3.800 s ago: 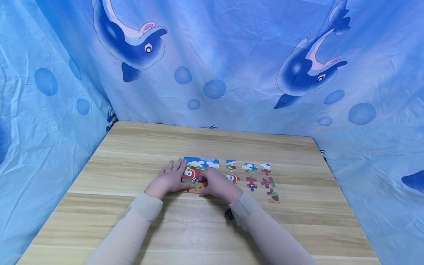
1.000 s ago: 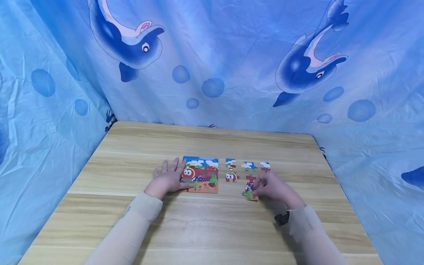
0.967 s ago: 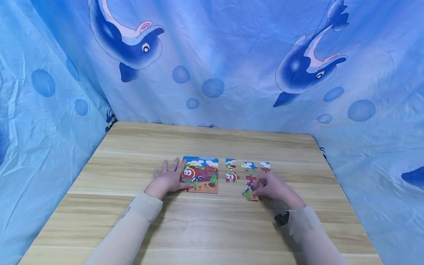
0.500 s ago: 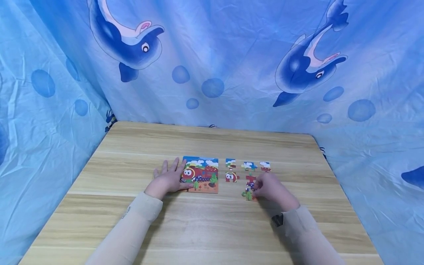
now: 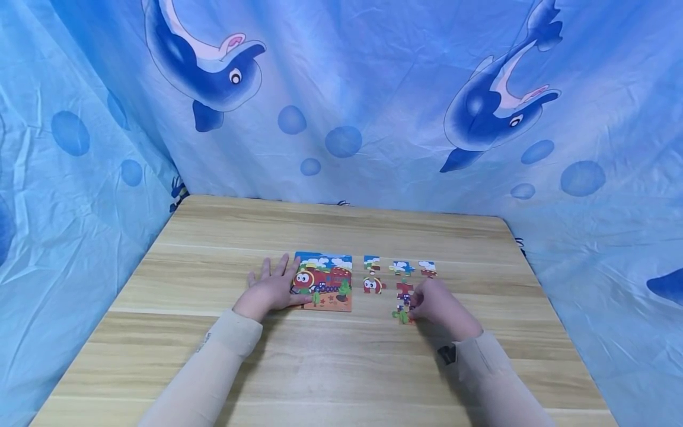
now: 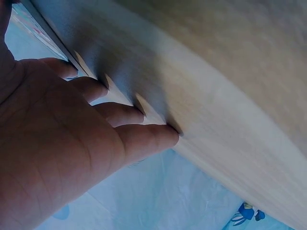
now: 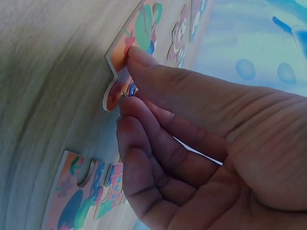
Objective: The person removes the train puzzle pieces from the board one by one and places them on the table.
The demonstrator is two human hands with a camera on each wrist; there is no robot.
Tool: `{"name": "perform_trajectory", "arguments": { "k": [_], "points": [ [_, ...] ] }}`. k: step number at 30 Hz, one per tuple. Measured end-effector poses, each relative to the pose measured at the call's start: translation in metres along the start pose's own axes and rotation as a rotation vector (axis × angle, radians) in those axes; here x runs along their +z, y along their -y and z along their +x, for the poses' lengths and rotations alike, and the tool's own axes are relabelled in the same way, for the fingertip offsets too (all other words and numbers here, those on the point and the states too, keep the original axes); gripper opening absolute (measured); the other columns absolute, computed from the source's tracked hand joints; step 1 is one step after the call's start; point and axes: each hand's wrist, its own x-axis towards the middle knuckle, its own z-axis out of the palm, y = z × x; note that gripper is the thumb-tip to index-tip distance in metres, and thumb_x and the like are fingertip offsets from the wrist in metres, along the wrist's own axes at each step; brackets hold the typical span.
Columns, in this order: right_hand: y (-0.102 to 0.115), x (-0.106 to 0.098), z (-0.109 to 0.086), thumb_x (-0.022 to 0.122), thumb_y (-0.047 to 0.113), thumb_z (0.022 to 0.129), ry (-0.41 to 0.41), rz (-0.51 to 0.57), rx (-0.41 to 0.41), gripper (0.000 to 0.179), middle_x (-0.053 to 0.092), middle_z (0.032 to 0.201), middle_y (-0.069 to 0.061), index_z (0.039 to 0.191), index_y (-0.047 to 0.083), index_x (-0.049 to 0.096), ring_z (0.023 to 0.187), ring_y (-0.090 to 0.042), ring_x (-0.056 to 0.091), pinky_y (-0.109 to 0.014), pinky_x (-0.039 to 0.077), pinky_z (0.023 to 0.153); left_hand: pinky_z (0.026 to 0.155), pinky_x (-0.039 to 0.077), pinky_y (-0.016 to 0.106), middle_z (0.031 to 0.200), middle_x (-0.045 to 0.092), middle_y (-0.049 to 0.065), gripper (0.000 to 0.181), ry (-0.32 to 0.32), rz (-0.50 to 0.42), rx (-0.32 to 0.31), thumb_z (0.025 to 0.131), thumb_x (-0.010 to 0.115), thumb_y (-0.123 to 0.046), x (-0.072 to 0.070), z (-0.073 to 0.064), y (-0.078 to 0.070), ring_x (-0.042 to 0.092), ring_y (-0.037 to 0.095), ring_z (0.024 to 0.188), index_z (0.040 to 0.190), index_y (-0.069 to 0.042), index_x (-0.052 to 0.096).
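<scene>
A square picture (image 5: 333, 281) of a red train with a face lies flat on the table. My left hand (image 5: 269, 292) lies at its left side with fingers spread; the thumb rests across its lower left part and a fingertip lies by its upper left corner. To the right, my right hand (image 5: 434, 302) pinches an orange jigsaw puzzle piece (image 7: 119, 72) with a green tree, at the foot of the middle column. In the right wrist view the thumb lies on its face, the forefinger at its edge. Directly above it is a red train piece (image 5: 404, 288).
More pieces lie in rows: a sky piece (image 5: 372, 262), a face piece (image 5: 372, 285), a cloud piece (image 5: 402, 267) and a red-and-cloud piece (image 5: 427, 268). My right hand hides others in the right column. A blue dolphin-print curtain (image 5: 341, 89) hangs behind the wooden table (image 5: 320, 367).
My right hand has gone from the train picture to the loose pieces, where the tree piece now lies below the middle column. During the last second it shifted slightly left. My left hand stays put.
</scene>
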Motion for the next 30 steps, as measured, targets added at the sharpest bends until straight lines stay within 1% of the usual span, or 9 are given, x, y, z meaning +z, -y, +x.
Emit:
{"name": "perform_trajectory", "arguments": {
  "k": [5, 8, 10, 12, 14, 18, 23, 27, 30],
  "points": [
    [0.000, 0.000, 0.000, 0.089, 0.002, 0.073, 0.012, -0.010, 0.001, 0.020, 0.064, 0.076, 0.000, 0.076, 0.012, 0.073, 0.071, -0.018, 0.060, -0.033, 0.053, 0.065, 0.103, -0.010, 0.079, 0.169, -0.006, 0.012, 0.123, -0.010, 0.009, 0.009, 0.076, 0.056, -0.088, -0.002, -0.003, -0.002, -0.014, 0.051, 0.147, 0.165, -0.024, 0.000],
    [0.000, -0.001, -0.001, 0.089, 0.001, 0.073, 0.018, -0.018, -0.001, 0.020, 0.063, 0.076, 0.000, 0.076, 0.012, 0.072, 0.070, -0.018, 0.059, -0.033, 0.052, 0.065, 0.102, -0.008, 0.080, 0.169, -0.004, 0.014, 0.121, -0.014, 0.006, 0.011, 0.078, 0.057, -0.085, -0.005, -0.007, -0.006, -0.012, 0.054, 0.146, 0.166, -0.023, 0.002],
    [0.000, -0.001, -0.002, 0.088, 0.000, 0.073, 0.017, -0.027, -0.008, 0.021, 0.063, 0.076, -0.001, 0.076, 0.012, 0.072, 0.070, -0.019, 0.059, -0.033, 0.052, 0.065, 0.103, -0.009, 0.080, 0.170, -0.005, 0.012, 0.120, -0.018, 0.002, 0.006, 0.078, 0.057, -0.086, -0.003, -0.005, -0.005, -0.013, 0.052, 0.147, 0.166, -0.024, 0.003],
    [0.000, -0.002, -0.003, 0.089, 0.001, 0.073, 0.012, -0.024, -0.005, 0.020, 0.062, 0.077, -0.001, 0.076, 0.012, 0.072, 0.071, -0.019, 0.058, -0.034, 0.051, 0.067, 0.102, -0.009, 0.080, 0.170, -0.005, 0.012, 0.119, -0.010, -0.002, 0.002, 0.079, 0.056, -0.086, -0.005, -0.007, -0.006, -0.013, 0.052, 0.147, 0.166, -0.024, 0.003],
    [0.001, -0.004, -0.004, 0.089, 0.002, 0.073, 0.008, -0.013, 0.002, 0.019, 0.063, 0.078, -0.001, 0.077, 0.012, 0.073, 0.072, -0.019, 0.059, -0.034, 0.051, 0.068, 0.103, -0.009, 0.079, 0.170, -0.006, 0.010, 0.121, -0.013, 0.000, -0.002, 0.077, 0.055, -0.088, -0.001, -0.002, -0.003, -0.014, 0.049, 0.148, 0.166, -0.025, 0.003],
    [0.004, -0.008, -0.007, 0.089, 0.008, 0.076, -0.016, 0.006, 0.010, 0.016, 0.064, 0.080, 0.000, 0.078, 0.013, 0.073, 0.073, -0.018, 0.058, -0.034, 0.051, 0.066, 0.104, -0.009, 0.079, 0.169, -0.008, 0.009, 0.123, -0.011, 0.002, -0.001, 0.074, 0.053, -0.090, 0.001, 0.002, 0.000, -0.015, 0.048, 0.148, 0.165, -0.026, 0.001],
    [0.012, -0.013, -0.007, 0.087, 0.012, 0.082, -0.059, 0.020, -0.035, 0.015, 0.063, 0.078, -0.001, 0.078, 0.014, 0.073, 0.071, -0.020, 0.056, -0.034, 0.049, 0.061, 0.103, -0.010, 0.078, 0.169, -0.009, 0.007, 0.123, -0.009, -0.003, -0.002, 0.074, 0.052, -0.091, 0.002, 0.003, 0.001, -0.016, 0.047, 0.148, 0.165, -0.026, -0.001],
    [0.024, -0.012, -0.004, 0.084, 0.016, 0.086, -0.079, 0.059, -0.079, 0.010, 0.065, 0.083, 0.002, 0.091, 0.012, 0.077, 0.076, -0.018, 0.060, -0.034, 0.054, 0.067, 0.104, -0.009, 0.078, 0.169, -0.008, 0.008, 0.121, -0.013, 0.001, -0.007, 0.076, 0.055, -0.088, 0.000, 0.000, -0.001, -0.015, 0.048, 0.148, 0.165, -0.027, 0.000],
    [0.035, -0.008, 0.001, 0.083, 0.017, 0.088, -0.089, 0.092, -0.131, 0.019, 0.068, 0.089, 0.003, 0.103, 0.008, 0.078, 0.082, -0.015, 0.064, -0.035, 0.056, 0.075, 0.104, -0.009, 0.079, 0.169, -0.008, 0.008, 0.121, -0.012, -0.001, -0.006, 0.077, 0.056, -0.087, 0.000, -0.001, -0.001, -0.015, 0.048, 0.148, 0.165, -0.027, 0.000]
  ]
}}
